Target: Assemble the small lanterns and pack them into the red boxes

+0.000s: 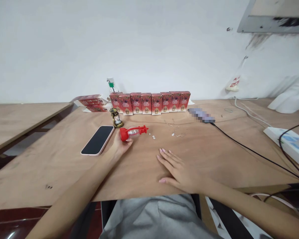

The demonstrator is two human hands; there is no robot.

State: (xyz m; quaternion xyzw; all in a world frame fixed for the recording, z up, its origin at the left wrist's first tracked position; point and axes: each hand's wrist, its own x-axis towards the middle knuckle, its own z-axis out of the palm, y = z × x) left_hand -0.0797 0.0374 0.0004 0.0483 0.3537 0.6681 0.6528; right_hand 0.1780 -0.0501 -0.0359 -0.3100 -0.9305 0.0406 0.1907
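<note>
My left hand [121,145] is closed around the base of a small red lantern [134,132], which lies tilted on its side with its top pointing right. The lantern has a clear middle part. My right hand [178,167] rests flat on the wooden table [139,172], fingers stretched out and holding nothing. Several small white discs [153,137] lie just right of the lantern's tip. Farther right is a thin bent wire [180,135]. A bronze-coloured lantern [116,118] stands upright behind my left hand.
Left of my left hand lies a phone [98,140]. A row of red boxes [146,103] stands along the back, with more red cartons [93,102] lying at their left. A blurred-out device [201,115] with a black cable and a white power strip [287,146] are on the right.
</note>
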